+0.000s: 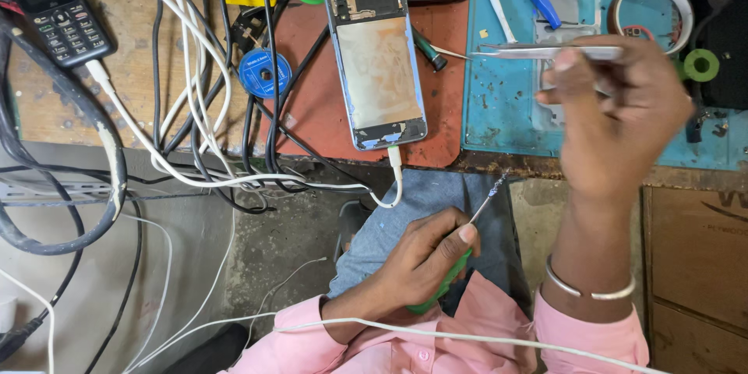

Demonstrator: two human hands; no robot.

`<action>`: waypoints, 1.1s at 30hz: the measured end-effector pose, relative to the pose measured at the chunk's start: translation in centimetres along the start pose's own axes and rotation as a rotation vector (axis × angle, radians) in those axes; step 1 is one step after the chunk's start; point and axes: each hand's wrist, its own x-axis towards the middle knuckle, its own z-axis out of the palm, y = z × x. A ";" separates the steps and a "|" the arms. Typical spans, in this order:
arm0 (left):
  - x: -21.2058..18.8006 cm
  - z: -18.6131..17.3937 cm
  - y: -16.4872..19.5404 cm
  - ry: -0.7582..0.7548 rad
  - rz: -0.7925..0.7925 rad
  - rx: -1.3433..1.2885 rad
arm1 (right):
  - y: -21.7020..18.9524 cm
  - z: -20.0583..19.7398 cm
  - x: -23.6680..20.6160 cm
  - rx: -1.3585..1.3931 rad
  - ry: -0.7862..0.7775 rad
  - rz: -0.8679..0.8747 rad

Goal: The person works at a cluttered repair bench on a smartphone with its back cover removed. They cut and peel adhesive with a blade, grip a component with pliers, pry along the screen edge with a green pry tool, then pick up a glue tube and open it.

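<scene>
Holding two tools at once, I list what lies about each grip.

Right hand point(615, 121): grip closed on metal tweezers point(545, 52), slim, bright steel, tips pointing away from the hand toward the phone. I judge they are held flat and high so the points stay free of the table.

Left hand point(417, 265): grip wrapped shut around a green-handled screwdriver point(460, 253), thin shaft angled up and away from the fingers, held low over the lap, well short of the table edge.

Smartphone point(376, 58): back cover off, lying flat beyond both grips, nearer the tweezer tips. Pale blue frame, dull metal plate, dark board at the far end. A white cable point(395, 167) is plugged into its near end and hangs toward the left grip.

Red mat point(312, 101): smooth, under the phone.

Blue mat point(499, 109): scuffed, below the right grip.

Keypad phone point(54, 8): black, far off past the left grip.

Blue solder spool point(265, 74): round, among tangled black and white wires.

Wooden table point(70, 101): worn, carries it all.
</scene>
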 end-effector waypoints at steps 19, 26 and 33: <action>0.2 -1.9 -0.2 -0.149 -0.169 -0.033 | 2.9 -5.9 -18.7 0.462 0.263 0.393; 0.2 -1.2 0.0 -0.129 -0.177 -0.019 | 3.3 -5.2 -18.3 0.476 0.383 0.266; 0.2 -1.1 -0.2 -0.068 -0.191 -0.027 | 3.0 -4.4 -18.7 0.510 0.416 0.293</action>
